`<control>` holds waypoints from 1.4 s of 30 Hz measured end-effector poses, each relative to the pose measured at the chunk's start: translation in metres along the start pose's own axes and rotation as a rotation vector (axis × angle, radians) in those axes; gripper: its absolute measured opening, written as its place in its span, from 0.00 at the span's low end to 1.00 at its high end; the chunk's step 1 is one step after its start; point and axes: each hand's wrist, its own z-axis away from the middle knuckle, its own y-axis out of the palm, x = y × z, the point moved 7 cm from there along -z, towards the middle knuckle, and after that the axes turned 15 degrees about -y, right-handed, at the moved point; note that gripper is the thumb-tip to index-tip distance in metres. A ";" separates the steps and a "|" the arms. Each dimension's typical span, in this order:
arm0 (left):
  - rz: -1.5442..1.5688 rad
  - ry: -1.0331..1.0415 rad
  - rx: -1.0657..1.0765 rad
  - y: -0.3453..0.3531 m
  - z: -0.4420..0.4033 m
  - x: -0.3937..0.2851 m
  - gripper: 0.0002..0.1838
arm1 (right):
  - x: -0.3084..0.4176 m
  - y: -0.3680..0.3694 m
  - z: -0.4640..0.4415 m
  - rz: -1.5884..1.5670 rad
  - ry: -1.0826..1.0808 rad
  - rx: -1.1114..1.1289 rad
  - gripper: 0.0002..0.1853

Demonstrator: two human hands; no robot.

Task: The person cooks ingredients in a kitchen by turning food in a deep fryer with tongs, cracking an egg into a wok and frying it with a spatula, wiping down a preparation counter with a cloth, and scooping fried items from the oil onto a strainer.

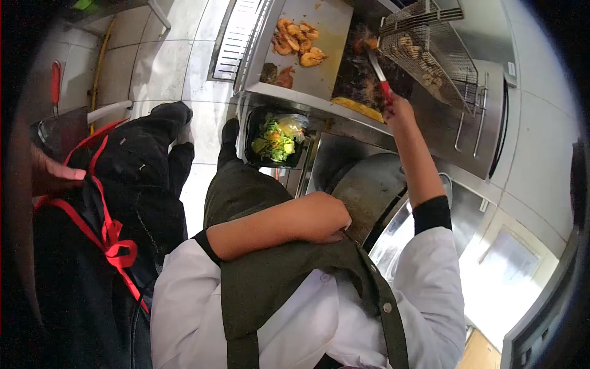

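Note:
My right hand [398,109] is closed round the red handle of metal tongs [376,66]. The tongs reach into the dark, bubbling oil [359,80] of a fryer, and their tip is at an orange piece [367,44] that looks like a shrimp. Left of the oil, several orange cooked shrimp [301,40] lie on a metal surface [326,24]. My left hand [332,216] is curled against my waist by the dark apron [270,295]; its fingers are closed and what they hold, if anything, is hidden.
A wire fry basket [452,52] with browned pieces rests at the fryer's right side. Below the counter stand a black bin [253,132] of salad scraps and a large round pan [369,184]. Another person in black, with a red apron tie [114,246], stands close on my left.

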 end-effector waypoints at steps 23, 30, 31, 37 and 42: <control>-0.163 0.081 0.078 -0.003 -0.005 -0.039 0.11 | 0.046 -0.029 0.095 1.199 -0.592 0.301 0.17; -0.162 0.078 0.104 -0.009 -0.004 -0.041 0.11 | 0.056 -0.022 0.095 1.334 -0.659 0.258 0.16; -0.158 0.075 0.106 -0.010 -0.003 -0.041 0.12 | 0.055 -0.024 0.091 1.361 -0.676 0.247 0.16; -0.160 0.041 0.115 -0.017 -0.001 -0.041 0.12 | 0.058 -0.035 0.067 1.435 -0.619 0.157 0.16; -0.165 0.035 0.106 -0.022 0.002 -0.042 0.11 | 0.097 -0.071 0.078 1.281 -0.670 0.116 0.17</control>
